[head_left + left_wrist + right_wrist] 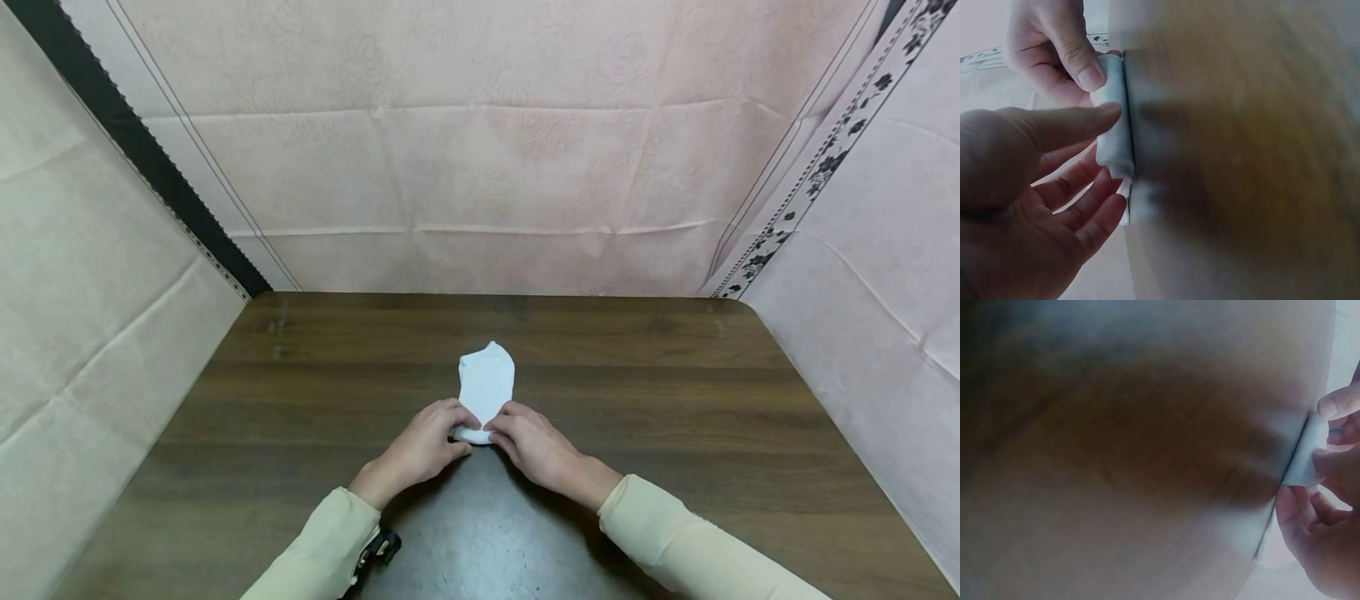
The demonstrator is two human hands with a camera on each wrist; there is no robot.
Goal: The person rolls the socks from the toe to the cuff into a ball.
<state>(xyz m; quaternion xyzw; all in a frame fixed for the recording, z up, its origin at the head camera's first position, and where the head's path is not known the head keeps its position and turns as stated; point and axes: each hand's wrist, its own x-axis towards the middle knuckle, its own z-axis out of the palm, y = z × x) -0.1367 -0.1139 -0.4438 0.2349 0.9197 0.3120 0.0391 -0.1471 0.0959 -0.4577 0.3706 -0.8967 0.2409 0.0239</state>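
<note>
A narrow piece of white cloth [486, 379] lies lengthwise on the table, its far end flat with a small peak. Its near end is turned over into a thick roll [1116, 147], which spans the gap between both hands. My left hand [431, 442] pinches the roll's left side, thumb on the near face and fingertips over the top. On the other side my right hand [536, 446] grips the roll the same way, its fingertips close to the left ones. In the right wrist view the roll [1305, 459] shows between the thumbs.
The brown wood-grain table [637, 375] extends around the hands, with a shiny patch in front of them. Pale patterned cloth [465, 183] hangs behind the far edge, and more pale cloth hangs at both sides. A black device [382, 546] is strapped at the left wrist.
</note>
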